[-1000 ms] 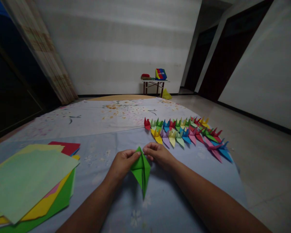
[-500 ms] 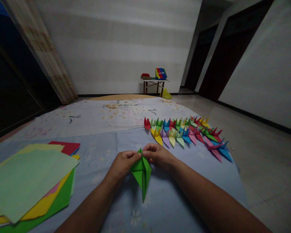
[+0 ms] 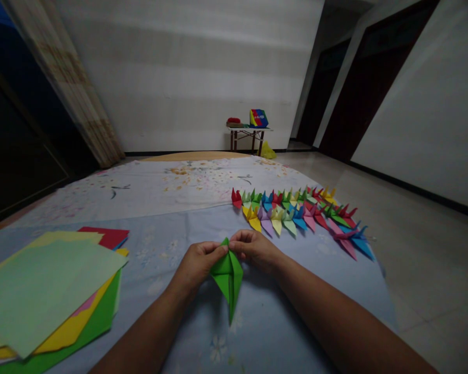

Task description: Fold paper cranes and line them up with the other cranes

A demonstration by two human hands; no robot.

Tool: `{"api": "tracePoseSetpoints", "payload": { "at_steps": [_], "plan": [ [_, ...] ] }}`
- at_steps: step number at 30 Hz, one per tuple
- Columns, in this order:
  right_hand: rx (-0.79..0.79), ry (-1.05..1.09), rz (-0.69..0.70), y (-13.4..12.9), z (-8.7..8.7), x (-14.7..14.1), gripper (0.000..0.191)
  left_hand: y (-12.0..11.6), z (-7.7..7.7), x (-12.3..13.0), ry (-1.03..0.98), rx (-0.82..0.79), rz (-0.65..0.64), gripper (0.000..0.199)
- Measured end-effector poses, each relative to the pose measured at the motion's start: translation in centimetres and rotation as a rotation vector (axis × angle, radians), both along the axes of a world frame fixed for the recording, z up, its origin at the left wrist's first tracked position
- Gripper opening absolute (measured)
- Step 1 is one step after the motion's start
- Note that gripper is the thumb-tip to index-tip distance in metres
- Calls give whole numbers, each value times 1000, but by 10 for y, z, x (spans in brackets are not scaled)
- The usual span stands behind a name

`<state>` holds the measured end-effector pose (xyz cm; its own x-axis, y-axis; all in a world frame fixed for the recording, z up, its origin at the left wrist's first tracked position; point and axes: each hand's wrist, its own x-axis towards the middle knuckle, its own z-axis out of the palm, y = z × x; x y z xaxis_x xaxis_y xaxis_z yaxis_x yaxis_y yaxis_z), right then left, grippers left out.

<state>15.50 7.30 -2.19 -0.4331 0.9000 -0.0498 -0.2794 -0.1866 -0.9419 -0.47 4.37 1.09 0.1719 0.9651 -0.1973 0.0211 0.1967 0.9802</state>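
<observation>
A piece of folded green origami paper (image 3: 228,278) is held between my two hands over the blue cloth. It has a long point toward me and a short tip at the top. My left hand (image 3: 198,262) pinches its upper left edge, thumb on top. At the upper right, close to the tip, the fingers of my right hand (image 3: 255,249) are closed on the same paper. Several folded paper cranes (image 3: 284,213) in many colours stand in rows beyond my right hand.
To the left lies a stack of coloured paper sheets (image 3: 54,285). A floral tablecloth (image 3: 148,182) covers the table, whose right edge drops to the tiled floor (image 3: 425,280). Against the far wall is a small table (image 3: 249,130) with a colourful box (image 3: 259,118).
</observation>
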Motion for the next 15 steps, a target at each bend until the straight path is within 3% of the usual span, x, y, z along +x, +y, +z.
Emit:
{"api": "tracePoseSetpoints", "payload": {
  "at_steps": [15],
  "plan": [
    [44,-87,-42,1,3,-1,25,-2,1,0,8,-18,8,32]
  ]
}}
